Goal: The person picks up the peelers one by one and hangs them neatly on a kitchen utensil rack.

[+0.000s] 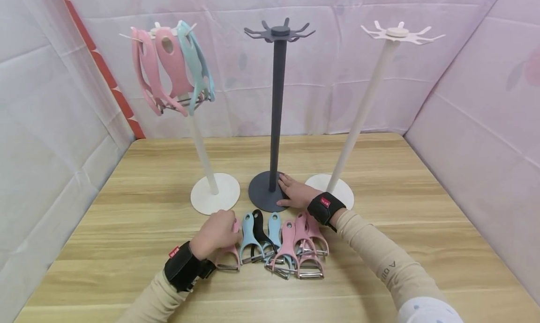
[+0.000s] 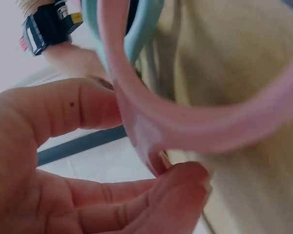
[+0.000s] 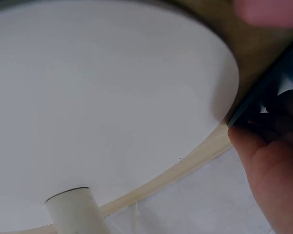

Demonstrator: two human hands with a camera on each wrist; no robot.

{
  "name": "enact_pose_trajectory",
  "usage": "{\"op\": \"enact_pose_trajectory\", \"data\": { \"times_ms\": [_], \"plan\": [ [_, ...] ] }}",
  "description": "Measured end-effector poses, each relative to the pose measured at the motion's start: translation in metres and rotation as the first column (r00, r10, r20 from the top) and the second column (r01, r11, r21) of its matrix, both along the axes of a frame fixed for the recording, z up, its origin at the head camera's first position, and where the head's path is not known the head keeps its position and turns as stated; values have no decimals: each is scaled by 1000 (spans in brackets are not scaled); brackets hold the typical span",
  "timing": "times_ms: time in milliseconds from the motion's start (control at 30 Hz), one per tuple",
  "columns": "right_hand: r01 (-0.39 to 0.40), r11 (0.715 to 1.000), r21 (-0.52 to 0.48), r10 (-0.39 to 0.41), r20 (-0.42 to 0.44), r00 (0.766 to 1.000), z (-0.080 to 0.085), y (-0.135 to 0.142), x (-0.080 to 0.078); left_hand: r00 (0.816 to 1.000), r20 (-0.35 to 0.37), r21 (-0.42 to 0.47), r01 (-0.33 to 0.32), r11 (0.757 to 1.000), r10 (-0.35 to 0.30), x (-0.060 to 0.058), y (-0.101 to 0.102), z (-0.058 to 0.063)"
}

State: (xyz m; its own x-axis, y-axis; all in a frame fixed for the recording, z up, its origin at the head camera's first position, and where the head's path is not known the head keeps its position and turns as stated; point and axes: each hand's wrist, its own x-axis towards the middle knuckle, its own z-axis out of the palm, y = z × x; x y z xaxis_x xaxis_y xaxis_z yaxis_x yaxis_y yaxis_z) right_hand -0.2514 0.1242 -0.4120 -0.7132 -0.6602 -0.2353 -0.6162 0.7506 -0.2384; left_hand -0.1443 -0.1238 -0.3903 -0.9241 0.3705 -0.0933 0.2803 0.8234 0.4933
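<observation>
In the head view my left hand (image 1: 217, 231) is at the left end of a row of Y-shaped peelers, gripping a pink peeler (image 2: 185, 129) by its handle. The left wrist view shows thumb and fingertips around that handle. My right hand (image 1: 296, 193) rests with extended fingers on the round base of the dark grey stand (image 1: 262, 195). Beside the held peeler lie a light blue peeler (image 1: 248, 229), a black peeler (image 1: 258, 227), another light blue peeler (image 1: 274, 224) and several pink peelers (image 1: 288, 236), some overlapping.
On the left, a white stand (image 1: 201, 149) carries several pink and light blue peelers (image 1: 173, 63) on its hooks. Another white stand (image 1: 363, 112) with bare hooks leans right in view, its base partly behind my right hand. Cloth walls (image 1: 236, 70) surround the wooden table (image 1: 126, 196).
</observation>
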Motion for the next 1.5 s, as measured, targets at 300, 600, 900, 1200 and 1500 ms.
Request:
{"op": "enact_pose_trajectory", "data": {
  "times_ms": [300, 600, 900, 1200, 1500],
  "plan": [
    [-6, 1000, -8, 6, -16, 1000, -2, 1, -1, 967, -247, 136, -32, 990, 65, -4, -3, 27],
    [-7, 1000, -4, 7, -24, 1000, -4, 0, -1, 745, -660, 407, 250, 878, 93, -27, 6, 77],
    [-16, 1000, -1, 16, -21, 1000, 0, -2, 1, 450, -868, 415, 418, 808, 212, -51, 24, 143],
    [-8, 1000, 24, 8, -9, 1000, -4, -1, 0, 274, -887, 460, 447, 767, 373, -67, 51, 190],
    [-13, 1000, 25, 13, -15, 1000, -4, -3, -1, 331, -881, 452, 373, 810, 339, -75, 64, 207]
  ]
}}
